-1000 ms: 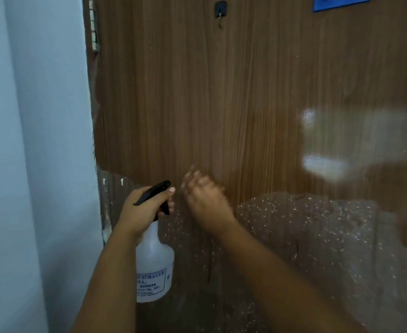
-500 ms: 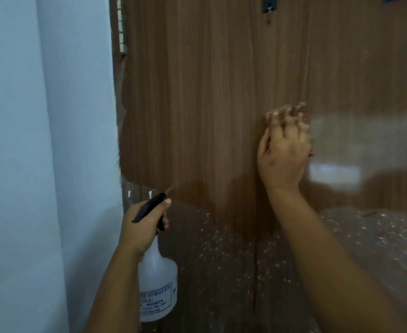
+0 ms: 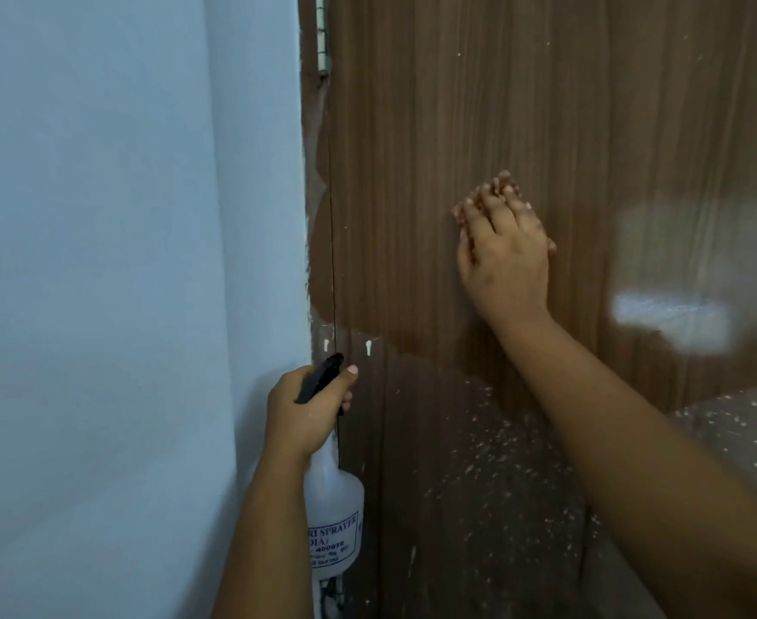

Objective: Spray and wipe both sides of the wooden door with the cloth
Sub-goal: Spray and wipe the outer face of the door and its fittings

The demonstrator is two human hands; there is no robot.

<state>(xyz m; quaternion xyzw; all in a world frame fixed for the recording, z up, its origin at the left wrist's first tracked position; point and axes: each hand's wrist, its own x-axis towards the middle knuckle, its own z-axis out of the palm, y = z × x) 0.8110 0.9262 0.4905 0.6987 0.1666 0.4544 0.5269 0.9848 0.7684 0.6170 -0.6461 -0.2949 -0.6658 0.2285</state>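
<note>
Head view: left hand [image 3: 305, 408] grips white plastic spray bottle [image 3: 333, 507] with black trigger head, at brown wooden door's [image 3: 524, 105] hinge edge. Right hand [image 3: 504, 256], fingers straight, pressed flat on door, higher up. Cloth not seen.

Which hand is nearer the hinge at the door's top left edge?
Left, in picture terms. The left hand grips the spray bottle almost straight below the hinge; the right hand lies flat on the door, off to the hinge's right.
</note>
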